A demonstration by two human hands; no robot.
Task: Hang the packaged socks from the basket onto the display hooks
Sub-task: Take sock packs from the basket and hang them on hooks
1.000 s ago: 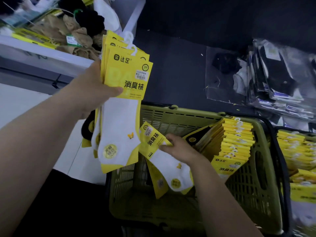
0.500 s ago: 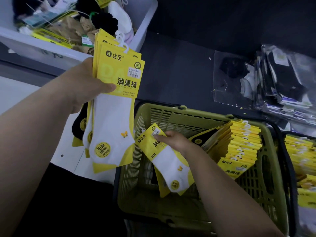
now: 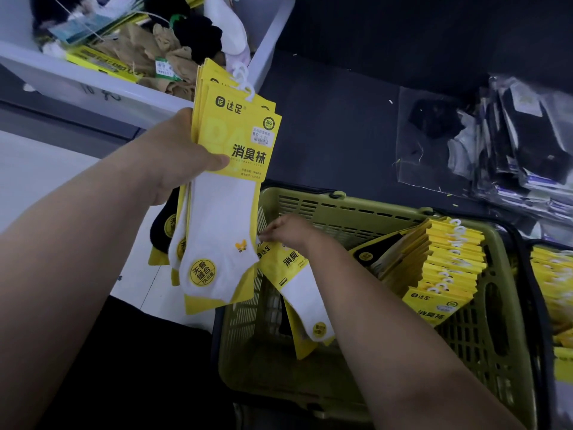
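Observation:
My left hand grips a stack of yellow-carded white sock packs upright above the left rim of the olive basket; white plastic hangers stick out of the stack's top. My right hand pinches the top of a single sock pack inside the basket, lifting it toward the stack's lower edge. A fanned pile of several more sock packs leans in the basket's right part. No display hooks are in view.
A white bin of loose tan, black and white socks sits at the upper left. Clear-bagged dark socks lie on the dark shelf at the right. More yellow packs fill a second basket at the right edge.
My right hand has lifted its single pack up and left, close under the stack. The left hand's stack holds its pose while the view shifts.

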